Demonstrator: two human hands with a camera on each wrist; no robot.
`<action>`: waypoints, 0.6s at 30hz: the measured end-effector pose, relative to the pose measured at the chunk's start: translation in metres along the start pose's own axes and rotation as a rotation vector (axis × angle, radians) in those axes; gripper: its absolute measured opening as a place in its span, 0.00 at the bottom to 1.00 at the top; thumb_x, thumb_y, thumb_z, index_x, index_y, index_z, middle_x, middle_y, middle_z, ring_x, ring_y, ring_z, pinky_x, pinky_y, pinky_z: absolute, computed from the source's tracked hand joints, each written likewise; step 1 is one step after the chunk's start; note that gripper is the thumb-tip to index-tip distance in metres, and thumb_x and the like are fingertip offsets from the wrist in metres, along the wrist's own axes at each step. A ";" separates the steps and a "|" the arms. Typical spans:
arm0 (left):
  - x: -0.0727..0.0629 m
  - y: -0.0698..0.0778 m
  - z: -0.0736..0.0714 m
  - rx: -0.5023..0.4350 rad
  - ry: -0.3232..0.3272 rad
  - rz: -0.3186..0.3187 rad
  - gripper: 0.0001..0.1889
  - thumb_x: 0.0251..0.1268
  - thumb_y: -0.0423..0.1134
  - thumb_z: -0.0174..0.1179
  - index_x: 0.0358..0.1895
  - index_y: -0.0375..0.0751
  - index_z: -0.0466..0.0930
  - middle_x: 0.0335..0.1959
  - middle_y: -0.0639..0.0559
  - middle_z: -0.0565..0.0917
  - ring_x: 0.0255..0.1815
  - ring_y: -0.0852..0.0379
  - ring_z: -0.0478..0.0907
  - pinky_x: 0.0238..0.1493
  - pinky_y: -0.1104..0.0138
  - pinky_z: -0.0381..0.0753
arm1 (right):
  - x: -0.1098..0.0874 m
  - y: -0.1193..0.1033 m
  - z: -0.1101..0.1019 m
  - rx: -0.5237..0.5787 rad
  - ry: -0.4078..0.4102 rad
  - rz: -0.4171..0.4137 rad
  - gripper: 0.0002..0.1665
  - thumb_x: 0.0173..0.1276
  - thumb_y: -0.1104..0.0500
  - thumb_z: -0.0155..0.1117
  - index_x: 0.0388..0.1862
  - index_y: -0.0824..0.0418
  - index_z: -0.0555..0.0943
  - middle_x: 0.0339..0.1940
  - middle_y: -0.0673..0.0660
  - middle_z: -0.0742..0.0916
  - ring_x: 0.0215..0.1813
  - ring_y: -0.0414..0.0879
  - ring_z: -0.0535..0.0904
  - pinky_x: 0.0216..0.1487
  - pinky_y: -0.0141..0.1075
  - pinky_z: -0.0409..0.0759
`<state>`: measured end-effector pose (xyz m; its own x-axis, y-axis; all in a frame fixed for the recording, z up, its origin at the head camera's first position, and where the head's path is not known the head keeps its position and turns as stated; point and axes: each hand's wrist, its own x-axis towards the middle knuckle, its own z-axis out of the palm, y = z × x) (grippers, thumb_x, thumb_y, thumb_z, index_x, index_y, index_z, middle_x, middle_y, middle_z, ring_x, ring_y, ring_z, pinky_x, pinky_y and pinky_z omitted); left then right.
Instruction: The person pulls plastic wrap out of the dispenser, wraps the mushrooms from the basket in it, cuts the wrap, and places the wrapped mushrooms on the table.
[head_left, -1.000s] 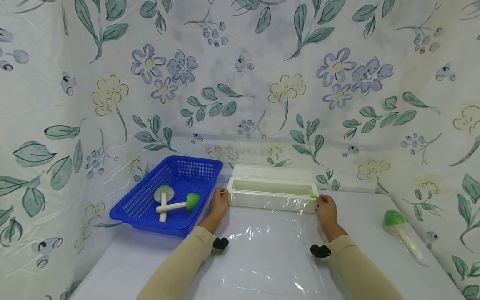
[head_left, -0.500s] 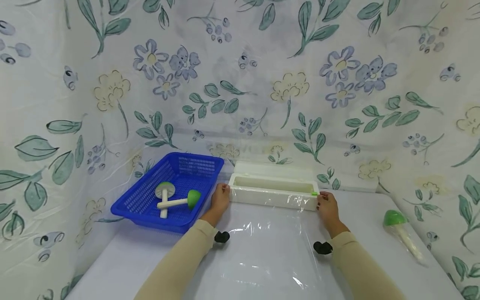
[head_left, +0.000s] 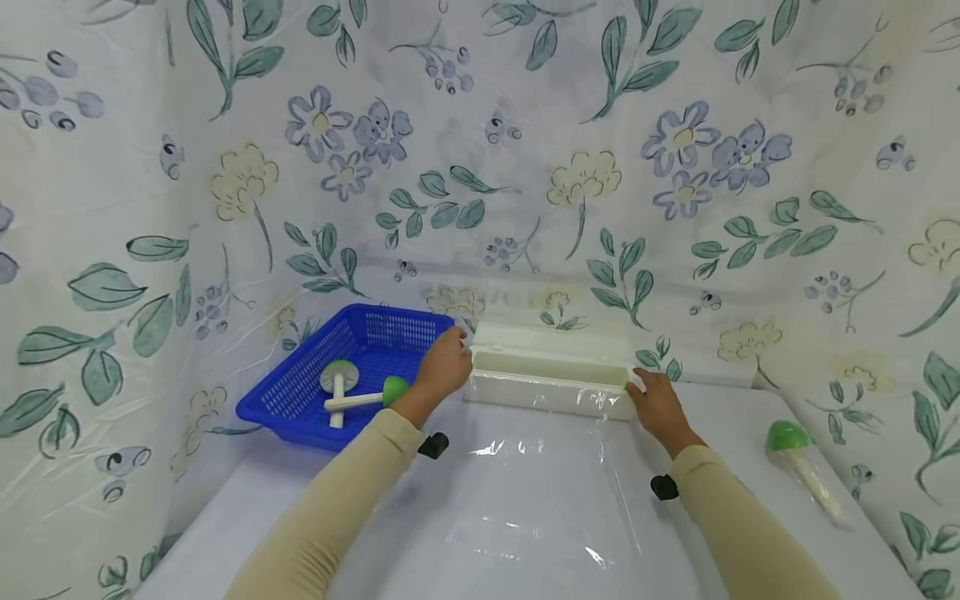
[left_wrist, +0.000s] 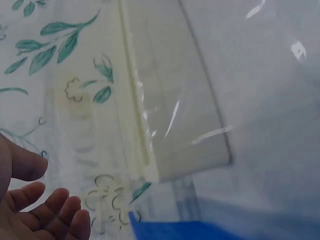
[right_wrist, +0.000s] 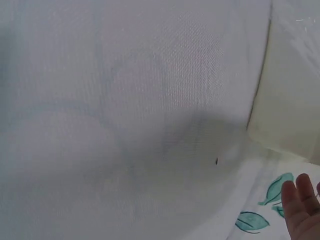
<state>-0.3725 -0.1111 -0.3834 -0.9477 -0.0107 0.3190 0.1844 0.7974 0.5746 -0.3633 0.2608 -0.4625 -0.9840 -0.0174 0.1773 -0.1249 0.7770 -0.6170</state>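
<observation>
A long white lidded box (head_left: 551,397), like a cling film dispenser, stands at the back of the table with its lid (head_left: 551,337) raised. Clear plastic film (head_left: 540,500) lies over its front and spreads across the table toward me. My left hand (head_left: 444,367) is raised beside the box's left end, holding nothing; its fingers are loosely bent in the left wrist view. At the right end, my right hand (head_left: 656,402) has thumb and forefinger spread close to the green slider (head_left: 627,386), which the thumb partly hides.
A blue plastic basket (head_left: 300,435) at the left holds two toy-like mushrooms with green caps (head_left: 395,389). Another green-capped mushroom (head_left: 787,437), wrapped in clear film, lies near the table's right edge. Flower-patterned sheeting (head_left: 510,125) hangs behind the table.
My left hand has come off the box's left end and risen up and away. My right hand has shifted up at the right end, its fingers now spread by the green slider.
</observation>
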 end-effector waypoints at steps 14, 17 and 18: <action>0.029 -0.073 -0.077 0.094 -0.221 -0.097 0.22 0.74 0.41 0.48 0.64 0.30 0.64 0.55 0.33 0.76 0.53 0.38 0.75 0.53 0.47 0.73 | 0.010 0.001 0.008 -0.105 -0.040 -0.045 0.34 0.80 0.49 0.39 0.72 0.75 0.58 0.69 0.74 0.59 0.66 0.73 0.62 0.63 0.63 0.62; 0.028 -0.089 -0.083 0.121 -0.264 -0.101 0.19 0.73 0.39 0.49 0.58 0.28 0.69 0.54 0.32 0.76 0.53 0.36 0.75 0.51 0.47 0.74 | 0.009 0.001 0.009 -0.104 -0.049 -0.042 0.34 0.80 0.50 0.40 0.72 0.75 0.58 0.68 0.74 0.59 0.66 0.73 0.62 0.63 0.62 0.62; 0.028 -0.095 -0.083 0.122 -0.275 -0.102 0.18 0.72 0.38 0.50 0.56 0.27 0.71 0.53 0.32 0.77 0.52 0.36 0.75 0.50 0.47 0.75 | 0.010 0.001 0.010 -0.101 -0.054 -0.038 0.35 0.80 0.50 0.40 0.72 0.75 0.57 0.69 0.74 0.58 0.66 0.73 0.62 0.63 0.62 0.61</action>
<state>-0.3952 -0.2372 -0.3659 -0.9977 0.0559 0.0395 0.0681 0.8673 0.4931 -0.3741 0.2550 -0.4686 -0.9845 -0.0803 0.1558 -0.1519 0.8344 -0.5299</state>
